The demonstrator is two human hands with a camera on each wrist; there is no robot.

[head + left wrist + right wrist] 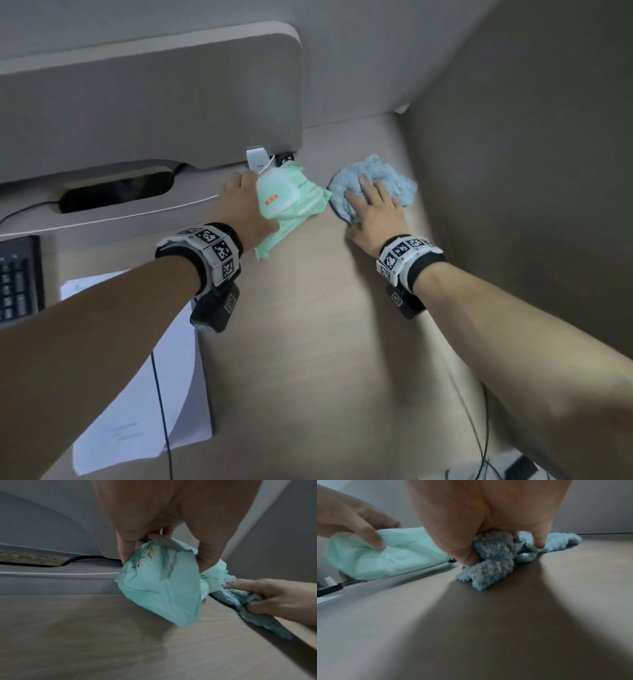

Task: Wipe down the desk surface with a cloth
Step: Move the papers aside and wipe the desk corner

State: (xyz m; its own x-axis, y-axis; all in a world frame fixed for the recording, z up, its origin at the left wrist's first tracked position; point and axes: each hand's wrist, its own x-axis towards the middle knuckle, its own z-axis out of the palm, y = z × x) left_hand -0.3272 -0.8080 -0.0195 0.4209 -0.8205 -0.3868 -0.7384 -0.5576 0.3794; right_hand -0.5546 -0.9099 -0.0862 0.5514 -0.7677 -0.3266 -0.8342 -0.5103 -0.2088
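Observation:
A fluffy light-blue cloth (380,178) (254,601) (494,561) lies bunched on the wooden desk (308,342) near the back right corner. My right hand (375,212) (471,534) presses down on it, fingers spread over the top and the thumb tucked into its near fold. My left hand (239,202) (154,520) grips a mint-green wet-wipe pack (291,205) (161,585) (385,555) by its upper end and holds it tilted, lifted just left of the cloth. The pack's lower end hangs close above the desk.
A grey monitor riser (137,102) with a cable slot spans the back left. A white charger (257,158) sits behind the pack. A keyboard (19,277) and papers (137,394) lie at the left, with a black cable (161,411) across them. A partition wall (531,154) closes the right side.

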